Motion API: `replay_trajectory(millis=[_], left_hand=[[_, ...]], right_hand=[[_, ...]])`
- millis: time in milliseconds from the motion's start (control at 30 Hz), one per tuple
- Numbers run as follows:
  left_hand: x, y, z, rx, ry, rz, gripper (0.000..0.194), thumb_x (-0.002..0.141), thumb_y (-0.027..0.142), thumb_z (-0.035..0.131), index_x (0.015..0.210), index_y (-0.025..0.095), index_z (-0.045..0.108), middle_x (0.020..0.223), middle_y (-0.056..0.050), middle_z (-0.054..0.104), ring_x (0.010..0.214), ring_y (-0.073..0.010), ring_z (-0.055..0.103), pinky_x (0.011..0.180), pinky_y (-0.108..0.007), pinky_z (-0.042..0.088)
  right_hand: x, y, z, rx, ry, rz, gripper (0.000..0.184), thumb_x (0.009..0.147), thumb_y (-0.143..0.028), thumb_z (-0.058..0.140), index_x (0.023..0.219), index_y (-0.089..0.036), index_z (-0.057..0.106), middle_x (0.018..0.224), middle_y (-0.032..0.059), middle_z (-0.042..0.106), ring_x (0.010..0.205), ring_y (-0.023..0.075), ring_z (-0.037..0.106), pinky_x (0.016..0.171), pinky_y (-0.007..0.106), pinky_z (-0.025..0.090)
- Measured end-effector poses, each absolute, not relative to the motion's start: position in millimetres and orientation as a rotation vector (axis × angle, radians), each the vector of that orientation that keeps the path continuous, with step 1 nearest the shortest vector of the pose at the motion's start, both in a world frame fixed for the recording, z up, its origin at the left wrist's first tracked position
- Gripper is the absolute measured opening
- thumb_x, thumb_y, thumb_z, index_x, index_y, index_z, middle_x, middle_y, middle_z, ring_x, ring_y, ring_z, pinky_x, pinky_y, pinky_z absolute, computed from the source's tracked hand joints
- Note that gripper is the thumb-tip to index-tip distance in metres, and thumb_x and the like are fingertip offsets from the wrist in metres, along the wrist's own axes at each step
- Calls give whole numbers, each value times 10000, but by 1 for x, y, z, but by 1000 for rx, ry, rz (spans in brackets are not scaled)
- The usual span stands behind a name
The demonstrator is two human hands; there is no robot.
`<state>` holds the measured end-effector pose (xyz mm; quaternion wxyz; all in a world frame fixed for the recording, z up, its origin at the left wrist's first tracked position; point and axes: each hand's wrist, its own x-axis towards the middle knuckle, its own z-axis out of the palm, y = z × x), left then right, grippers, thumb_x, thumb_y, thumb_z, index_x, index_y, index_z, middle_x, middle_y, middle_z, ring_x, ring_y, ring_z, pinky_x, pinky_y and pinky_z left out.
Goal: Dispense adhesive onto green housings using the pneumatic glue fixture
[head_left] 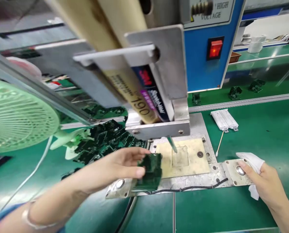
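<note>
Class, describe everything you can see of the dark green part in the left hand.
The dark green part is blocky and looks like glossy plastic, its top edge uneven; blur hides finer detail. The left hand grips its left side, thumb on the near face. In view it overlaps the left end of the cream plate; contact beneath cannot be told.

Furnished with a green counter [275,119], backed by a metal rail [256,100], and a far counter [287,48] streaked with glare.
</note>
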<state>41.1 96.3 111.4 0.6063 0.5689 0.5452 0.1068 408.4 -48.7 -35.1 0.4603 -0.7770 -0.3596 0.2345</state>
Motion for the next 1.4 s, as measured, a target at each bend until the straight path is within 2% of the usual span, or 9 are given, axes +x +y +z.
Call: replay_trajectory(millis=[167, 333, 633, 733, 867, 967, 1133, 1267, 1400], left_hand=[[79, 73, 73, 1085, 1068, 275, 650, 597, 460, 934, 1110, 163, 666, 883, -44, 683, 779, -169, 646, 695, -268, 520], [103, 96, 70, 1229, 932, 346, 493, 645, 378, 917, 1015, 185, 655, 953, -48, 667, 915, -189, 646, 902, -336, 518], [102, 102, 44, 1787, 928, 356, 655, 789, 475, 768, 1277, 201, 427, 947, -46, 570, 892, -230, 602, 848, -427, 533], [95, 97, 47, 2029, 1045, 315, 783, 765, 588, 760, 1372, 198, 456, 1138, -124, 523, 1136, -344, 555, 976, -522, 510], [64, 85, 56, 2140, 1236, 488, 1088, 664, 698, 778, 1530, 204, 341, 1535, -193, 263, 1476, -453, 213, 1213, -590, 264], [24, 69, 57, 1936, 1556, 654, 812, 816, 727, 582, 1463, 253, 460, 1534, -134, 383, 1418, -415, 369, 1191, -572, 313], [-16, 40, 31, 1311, 1626, 658, 817, 692, 785, 683, 1279, 222, 603, 1318, -130, 637, 1123, -362, 627, 908, -419, 549], [-6, 29, 10, 1115, 1471, 926, 730, 740, 678, 750, 1276, 215, 577, 1117, -85, 697, 890, -238, 662, 752, -292, 541], [5, 29, 0, 1051, 1393, 1118, 683, 740, 615, 790, 1233, 183, 601, 1113, -84, 674, 885, -208, 647, 781, -272, 520]], right_hand=[[424, -45, -41, -1859, -801, 700, 595, 700, -644, 757, 1037, -155, 790, 845, 78, 776, 721, 237, 707, 571, 273, 543], [431, -43, -44, -1834, -833, 751, 623, 687, -631, 780, 1075, -143, 786, 913, 95, 784, 802, 259, 731, 646, 293, 571], [412, -45, -33, -1858, -809, 645, 622, 747, -656, 712, 1080, -135, 778, 877, 87, 776, 793, 255, 709, 641, 307, 538], [414, -46, -34, -1853, -804, 648, 622, 739, -660, 719, 1078, -141, 778, 883, 85, 776, 798, 253, 706, 649, 306, 536], [417, -46, -34, -1864, -828, 621, 638, 742, -672, 705, 1079, -135, 778, 894, 90, 775, 810, 262, 703, 686, 331, 544], [417, -46, -33, -1862, -838, 609, 685, 706, -677, 724, 1110, -125, 765, 935, 99, 777, 874, 286, 710, 750, 354, 555], [420, -47, -34, -1937, -835, 650, 729, 652, -673, 771, 1149, -140, 747, 938, 83, 778, 842, 268, 706, 710, 328, 564], [430, -48, -41, -1961, -818, 628, 692, 624, -670, 798, 1048, -124, 767, 886, 85, 778, 801, 267, 714, 626, 297, 569], [442, -45, -52, -1976, -850, 567, 633, 640, -681, 785, 929, -118, 776, 737, 67, 750, 651, 235, 679, 519, 277, 530]])
